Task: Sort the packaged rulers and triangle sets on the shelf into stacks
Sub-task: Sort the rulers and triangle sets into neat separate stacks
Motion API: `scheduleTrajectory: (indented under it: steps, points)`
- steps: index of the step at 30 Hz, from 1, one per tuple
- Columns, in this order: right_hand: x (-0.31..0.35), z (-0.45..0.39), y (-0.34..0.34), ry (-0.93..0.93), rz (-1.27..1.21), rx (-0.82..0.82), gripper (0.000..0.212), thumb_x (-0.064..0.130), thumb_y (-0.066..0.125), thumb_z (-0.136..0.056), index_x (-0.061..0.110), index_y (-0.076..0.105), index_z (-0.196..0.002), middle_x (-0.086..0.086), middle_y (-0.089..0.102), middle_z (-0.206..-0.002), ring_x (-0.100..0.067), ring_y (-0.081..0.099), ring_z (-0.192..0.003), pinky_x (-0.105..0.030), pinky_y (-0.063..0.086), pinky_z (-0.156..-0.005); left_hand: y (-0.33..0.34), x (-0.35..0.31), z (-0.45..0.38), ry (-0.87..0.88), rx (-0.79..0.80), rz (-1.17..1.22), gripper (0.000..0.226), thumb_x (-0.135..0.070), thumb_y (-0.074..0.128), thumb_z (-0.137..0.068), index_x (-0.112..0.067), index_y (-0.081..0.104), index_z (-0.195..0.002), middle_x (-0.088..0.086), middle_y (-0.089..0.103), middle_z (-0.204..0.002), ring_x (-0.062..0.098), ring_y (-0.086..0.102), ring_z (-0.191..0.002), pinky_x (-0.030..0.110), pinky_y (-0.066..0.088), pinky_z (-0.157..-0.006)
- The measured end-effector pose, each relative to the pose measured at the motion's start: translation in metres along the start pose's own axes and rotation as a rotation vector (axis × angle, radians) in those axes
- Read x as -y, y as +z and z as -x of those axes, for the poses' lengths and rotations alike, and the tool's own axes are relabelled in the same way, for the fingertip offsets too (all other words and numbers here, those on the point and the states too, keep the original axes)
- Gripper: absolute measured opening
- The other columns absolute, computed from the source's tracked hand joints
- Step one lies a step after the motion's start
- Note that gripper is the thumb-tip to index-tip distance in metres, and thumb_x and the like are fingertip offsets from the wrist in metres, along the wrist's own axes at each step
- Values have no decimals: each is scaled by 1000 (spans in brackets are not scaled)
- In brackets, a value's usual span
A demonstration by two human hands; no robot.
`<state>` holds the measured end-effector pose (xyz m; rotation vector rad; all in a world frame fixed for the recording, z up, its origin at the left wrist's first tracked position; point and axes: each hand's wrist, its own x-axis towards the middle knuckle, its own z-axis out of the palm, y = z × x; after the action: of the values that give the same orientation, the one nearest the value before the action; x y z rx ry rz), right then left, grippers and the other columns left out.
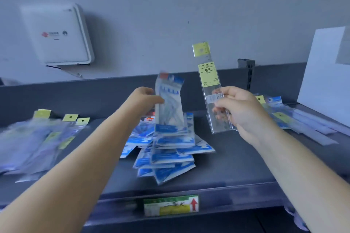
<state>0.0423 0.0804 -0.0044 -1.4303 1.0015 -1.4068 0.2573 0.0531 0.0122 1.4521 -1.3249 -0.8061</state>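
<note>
My left hand (146,96) reaches forward, its grip pinching a blue triangle set packet (170,104) upright above the blue pile (166,153) on the shelf (236,157). My right hand (240,109), raised, pinches a clear packaged ruler (210,85) upright.

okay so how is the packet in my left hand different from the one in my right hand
The blue packet in the left hand is wide, blue-printed with a red patch on top, and blurred; the ruler packet in the right hand is narrow, clear, yellow-labelled and sharp. The blue one stands over the blue pile; the ruler packet hangs above bare shelf. Both are upright and held off the shelf.
</note>
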Motion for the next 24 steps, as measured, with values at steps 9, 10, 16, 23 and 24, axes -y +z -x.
scheduleTrajectory:
  steps: [9, 10, 16, 23, 24]
  points:
    - [7, 15, 135, 31, -16, 133, 26, -8, 52, -86, 15, 59, -93, 1, 63, -74, -10, 58, -60, -19, 49, -53, -126, 58, 8, 257, -108, -752, 34, -21, 59, -87, -19, 57, -120, -2, 56, -109, 21, 54, -94, 31, 46, -77]
    - [6, 18, 152, 41, -23, 144, 26, -9, 52, -86, 16, 58, -92, 1, 63, -74, -10, 57, -60, -19, 50, -52, -143, 64, 11, 267, -121, -853, 33, -24, 59, -87, -20, 57, -119, -2, 57, -112, 22, 55, -100, 34, 46, -85]
    - [-1, 30, 250, 84, -62, 211, 27, -12, 51, -86, 14, 55, -91, 0, 63, -74, -6, 58, -52, -16, 49, -47, -234, 97, 30, 340, -206, -1156, 32, -33, 51, -91, -25, 54, -122, -5, 56, -121, 22, 50, -114, 33, 35, -92]
    - [-7, 40, 334, 118, -40, 282, 27, -12, 51, -86, 14, 57, -91, -1, 64, -76, -9, 58, -56, -17, 50, -51, -320, 119, 37, 312, -260, -1328, 35, -36, 47, -92, -24, 49, -125, -3, 54, -120, 22, 48, -113, 34, 35, -92]
    - [-5, 39, 344, 115, -37, 286, 26, -11, 52, -86, 13, 57, -94, -1, 64, -77, -10, 58, -58, -18, 50, -52, -328, 122, 37, 302, -265, -1338, 35, -36, 47, -92, -24, 49, -125, -2, 54, -119, 23, 48, -112, 34, 36, -92]
